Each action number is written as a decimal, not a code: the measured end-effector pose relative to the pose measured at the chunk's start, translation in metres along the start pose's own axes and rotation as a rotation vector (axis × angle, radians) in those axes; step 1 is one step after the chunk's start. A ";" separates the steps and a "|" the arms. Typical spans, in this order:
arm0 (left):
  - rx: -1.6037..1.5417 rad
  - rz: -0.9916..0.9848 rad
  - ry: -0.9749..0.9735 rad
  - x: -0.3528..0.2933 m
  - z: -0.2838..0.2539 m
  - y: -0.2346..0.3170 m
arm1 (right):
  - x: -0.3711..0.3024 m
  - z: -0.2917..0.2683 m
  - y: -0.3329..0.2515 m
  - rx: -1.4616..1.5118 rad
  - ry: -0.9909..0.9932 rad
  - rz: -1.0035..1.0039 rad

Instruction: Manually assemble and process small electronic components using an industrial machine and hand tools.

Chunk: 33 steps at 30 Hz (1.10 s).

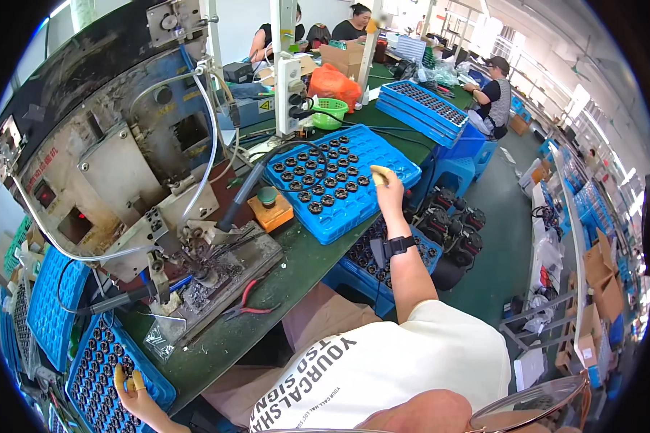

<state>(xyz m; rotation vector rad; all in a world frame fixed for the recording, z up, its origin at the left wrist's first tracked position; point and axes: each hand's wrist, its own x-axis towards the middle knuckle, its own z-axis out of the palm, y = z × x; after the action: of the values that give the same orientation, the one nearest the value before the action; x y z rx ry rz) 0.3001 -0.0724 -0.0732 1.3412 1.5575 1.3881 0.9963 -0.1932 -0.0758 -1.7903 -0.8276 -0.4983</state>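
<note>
My left hand (133, 395), with yellow finger covers, reaches into a blue tray (167, 390) at the lower left. Its fingertips are closed around a small round black part (128, 364) among rows of similar ones. Over the right side of a second blue tray (399, 167), my right hand (387, 186) is held with its covered fingertips curled together. Whatever lies between them is too small to make out. Round black parts (315, 208) fill the left portion of that tray. A dark device is strapped to my right wrist.
A worn bench machine (123, 169) with hoses stands at the left. Red-handled pliers (247, 299) and an orange box (270, 211) lie on the green bench. Stacked blue trays (422, 115) and a green basket (329, 113) stand farther back. Several other people sit beyond.
</note>
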 end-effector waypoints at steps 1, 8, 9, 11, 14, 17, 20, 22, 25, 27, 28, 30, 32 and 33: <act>-0.042 0.068 0.015 -0.001 0.005 0.002 | 0.001 -0.005 -0.002 0.262 0.011 0.108; -0.050 0.135 0.055 -0.015 0.002 0.021 | -0.049 -0.017 -0.096 0.626 -0.089 0.153; -0.034 0.109 0.057 -0.018 -0.001 0.026 | -0.060 -0.018 -0.108 0.631 -0.140 0.145; 0.061 0.209 0.115 -0.023 0.000 0.024 | -0.080 -0.015 -0.138 0.611 -0.284 0.067; 0.198 0.150 0.102 -0.020 0.012 0.027 | -0.100 -0.005 -0.167 0.681 -0.454 -0.055; -0.049 0.145 0.077 -0.019 0.026 0.029 | -0.114 0.022 -0.183 0.723 -0.654 -0.053; -0.074 0.159 0.084 -0.028 0.027 0.041 | -0.120 0.049 -0.216 0.776 -0.783 -0.058; -0.047 0.152 0.071 -0.030 0.024 0.040 | -0.123 0.065 -0.240 0.784 -0.822 -0.142; -0.026 0.194 0.058 -0.030 0.020 0.037 | -0.120 0.073 -0.279 0.770 -0.863 -0.291; 0.007 0.221 0.046 -0.030 0.024 0.040 | -0.120 0.078 -0.288 0.762 -0.851 -0.332; 0.010 0.221 0.046 -0.030 0.024 0.041 | -0.120 0.081 -0.288 0.714 -0.862 -0.305; 0.089 0.263 0.059 -0.029 0.027 0.043 | -0.119 0.081 -0.288 0.667 -0.872 -0.274; 0.130 0.270 0.060 -0.030 0.032 0.051 | -0.114 0.076 -0.287 0.741 -0.798 -0.335; 0.169 0.279 0.064 -0.029 0.035 0.058 | -0.114 0.076 -0.282 0.740 -0.794 -0.332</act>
<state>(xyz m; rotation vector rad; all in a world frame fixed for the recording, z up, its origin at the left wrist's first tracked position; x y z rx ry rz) 0.3558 -0.0943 -0.0305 1.6838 1.6056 1.5037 0.7072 -0.0981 0.0013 -1.1186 -1.6146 0.3428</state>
